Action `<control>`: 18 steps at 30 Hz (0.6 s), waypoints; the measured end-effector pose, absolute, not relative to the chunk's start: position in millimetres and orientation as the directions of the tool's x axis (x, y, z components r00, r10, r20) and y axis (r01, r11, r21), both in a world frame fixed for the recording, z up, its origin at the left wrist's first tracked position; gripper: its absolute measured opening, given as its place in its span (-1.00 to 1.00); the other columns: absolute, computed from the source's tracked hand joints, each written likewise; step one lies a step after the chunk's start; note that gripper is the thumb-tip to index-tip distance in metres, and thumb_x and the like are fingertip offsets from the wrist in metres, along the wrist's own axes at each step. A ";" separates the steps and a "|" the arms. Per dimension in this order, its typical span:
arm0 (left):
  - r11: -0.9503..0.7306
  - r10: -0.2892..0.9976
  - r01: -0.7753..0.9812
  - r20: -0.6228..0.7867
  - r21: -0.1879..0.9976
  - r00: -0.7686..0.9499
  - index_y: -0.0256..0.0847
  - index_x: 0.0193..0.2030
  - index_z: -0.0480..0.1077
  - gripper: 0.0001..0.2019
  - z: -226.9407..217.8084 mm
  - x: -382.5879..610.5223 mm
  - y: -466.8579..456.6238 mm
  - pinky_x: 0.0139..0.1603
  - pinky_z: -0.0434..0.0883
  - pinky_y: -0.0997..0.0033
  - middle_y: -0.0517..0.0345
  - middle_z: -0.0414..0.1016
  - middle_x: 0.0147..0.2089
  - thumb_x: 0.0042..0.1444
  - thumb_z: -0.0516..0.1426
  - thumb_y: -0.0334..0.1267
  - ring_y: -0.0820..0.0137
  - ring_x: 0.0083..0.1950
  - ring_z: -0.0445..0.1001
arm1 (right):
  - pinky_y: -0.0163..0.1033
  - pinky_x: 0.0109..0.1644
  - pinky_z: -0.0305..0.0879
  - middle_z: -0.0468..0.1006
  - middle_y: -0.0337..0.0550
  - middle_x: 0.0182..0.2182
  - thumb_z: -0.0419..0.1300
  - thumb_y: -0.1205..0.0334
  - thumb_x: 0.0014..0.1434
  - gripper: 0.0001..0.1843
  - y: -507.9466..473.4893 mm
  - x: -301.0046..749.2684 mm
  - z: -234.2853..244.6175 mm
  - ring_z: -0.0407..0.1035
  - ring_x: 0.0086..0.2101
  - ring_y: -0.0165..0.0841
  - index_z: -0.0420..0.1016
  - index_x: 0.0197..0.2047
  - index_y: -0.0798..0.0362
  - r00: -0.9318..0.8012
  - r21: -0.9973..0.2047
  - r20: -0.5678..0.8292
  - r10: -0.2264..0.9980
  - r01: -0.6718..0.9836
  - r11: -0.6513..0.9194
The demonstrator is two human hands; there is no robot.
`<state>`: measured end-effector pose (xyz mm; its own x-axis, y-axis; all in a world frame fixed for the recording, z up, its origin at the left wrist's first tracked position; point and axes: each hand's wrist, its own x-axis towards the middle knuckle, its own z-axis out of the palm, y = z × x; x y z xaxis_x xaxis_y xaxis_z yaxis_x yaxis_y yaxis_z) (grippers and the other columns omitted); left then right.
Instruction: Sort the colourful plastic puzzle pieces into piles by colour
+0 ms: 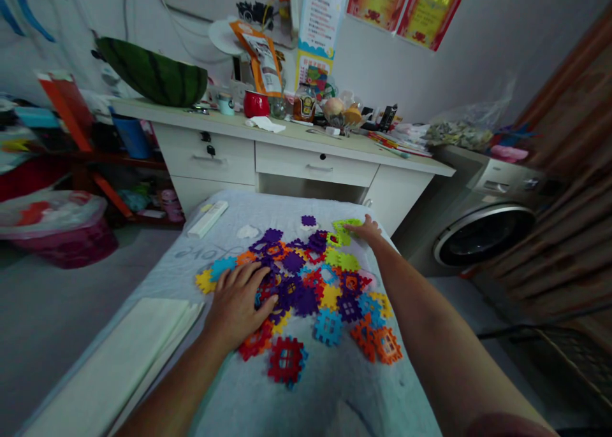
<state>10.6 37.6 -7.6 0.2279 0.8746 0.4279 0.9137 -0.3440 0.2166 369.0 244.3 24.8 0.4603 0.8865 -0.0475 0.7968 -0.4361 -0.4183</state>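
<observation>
A loose pile of notched plastic building tiles, among them a purple tile (306,301), a blue tile (327,327), a red window tile (285,360) and an orange window tile (387,346), lies on a cloth-covered table (306,411). My left hand (241,303) rests on the pile's left side, fingers spread, beside a light blue tile (222,267). At the far right of the pile, my right hand (367,229) reaches to a lime green tile (345,227), its fingertips touching the edge. Whether those fingers grip the tile is hard to make out.
A folded white cloth (138,348) lies along the table's left side, and a white box (208,218) at its far left corner. Behind stands a desk (315,167) bearing a watermelon piece (155,74) and jars. A washing machine (482,214) is at right, a pink bin (67,236) at left.
</observation>
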 end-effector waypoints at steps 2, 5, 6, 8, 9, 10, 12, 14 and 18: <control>-0.348 0.873 0.911 0.432 0.222 0.228 -0.13 0.13 0.37 -0.54 -7.7 10.6 37.8 0.25 0.15 -0.10 -0.04 0.38 0.23 0.15 0.10 0.00 0.05 0.23 0.31 | 0.37 0.25 -0.08 -0.09 0.28 0.37 0.26 -0.45 -0.18 0.24 251.9 356.4 23.7 -0.16 0.32 0.25 -0.08 0.42 -0.05 0.456 -0.375 -0.090 0.885 0.808 -0.454; -0.349 0.873 0.909 0.432 0.227 0.227 -0.12 0.14 0.37 -0.54 -6.6 10.9 37.5 0.25 0.16 -0.09 -0.03 0.39 0.22 0.15 0.10 0.00 0.05 0.23 0.31 | 0.47 0.21 -0.16 -0.17 0.23 0.39 0.25 -0.49 -0.24 0.23 259.2 340.0 22.9 -0.27 0.33 0.35 -0.01 0.40 -0.11 0.465 -0.323 -0.135 0.875 0.814 -0.483; -0.348 0.873 0.909 0.431 0.227 0.226 -0.12 0.15 0.37 -0.54 -6.0 11.1 37.3 0.25 0.16 -0.09 -0.03 0.39 0.22 0.15 0.10 0.01 0.06 0.23 0.31 | 0.48 0.20 -0.18 -0.14 0.21 0.39 0.27 -0.49 -0.26 0.22 260.4 336.8 22.8 -0.28 0.32 0.36 0.03 0.38 -0.13 0.467 -0.307 -0.143 0.873 0.818 -0.487; -0.346 0.874 0.910 0.430 0.227 0.225 -0.12 0.15 0.36 -0.53 -4.6 11.6 36.9 0.25 0.16 -0.08 -0.03 0.39 0.22 0.15 0.10 0.01 0.06 0.23 0.31 | 0.49 0.18 -0.16 -0.02 0.20 0.35 0.29 -0.46 -0.26 0.16 260.9 335.1 23.0 -0.23 0.31 0.36 0.11 0.33 -0.13 0.455 -0.286 -0.135 0.880 0.832 -0.474; -0.344 0.875 0.911 0.429 0.227 0.224 -0.12 0.15 0.36 -0.53 -4.0 11.8 36.7 0.26 0.16 -0.08 -0.03 0.39 0.22 0.15 0.10 0.01 0.07 0.23 0.31 | 0.47 0.18 -0.11 0.06 0.20 0.31 0.30 -0.43 -0.24 0.11 260.4 336.6 23.2 -0.16 0.30 0.34 0.14 0.31 -0.12 0.443 -0.284 -0.120 0.888 0.842 -0.458; -0.342 0.877 0.912 0.427 0.228 0.222 -0.12 0.15 0.36 -0.53 -3.4 12.0 36.5 0.26 0.16 -0.07 -0.03 0.39 0.22 0.15 0.10 0.01 0.07 0.24 0.30 | 0.44 0.17 -0.05 0.14 0.19 0.27 0.31 -0.39 -0.21 0.05 259.4 339.3 23.5 -0.08 0.27 0.31 0.18 0.28 -0.10 0.429 -0.283 -0.103 0.898 0.852 -0.440; -0.336 0.881 0.912 0.420 0.233 0.218 -0.11 0.15 0.36 -0.54 -2.6 12.2 36.1 0.25 0.16 -0.07 -0.03 0.39 0.22 0.15 0.10 -0.01 0.07 0.24 0.30 | 0.35 0.14 0.07 0.26 0.18 0.20 0.32 -0.25 -0.12 -0.09 255.5 347.2 23.6 0.08 0.22 0.22 0.24 0.24 -0.06 0.402 -0.276 -0.062 0.914 0.873 -0.402; -0.335 0.885 0.912 0.412 0.237 0.218 -0.12 0.15 0.37 -0.54 -1.8 12.3 35.6 0.26 0.16 -0.08 -0.03 0.39 0.23 0.14 0.10 -0.01 0.07 0.24 0.30 | 0.24 0.11 0.17 0.33 0.16 0.15 0.31 -0.11 -0.04 -0.22 248.8 356.1 22.5 0.18 0.17 0.13 0.27 0.22 -0.03 0.387 -0.264 -0.010 0.922 0.888 -0.375; -0.333 0.887 0.914 0.406 0.233 0.219 -0.14 0.15 0.37 -0.53 -0.2 13.1 34.3 0.26 0.15 -0.09 -0.05 0.39 0.22 0.15 0.10 -0.01 0.06 0.24 0.30 | 0.06 0.05 0.26 0.41 0.12 0.07 0.27 0.03 0.02 -0.36 227.6 371.6 15.3 0.29 0.08 0.01 0.33 0.16 0.01 0.308 -0.273 0.127 0.943 0.925 -0.265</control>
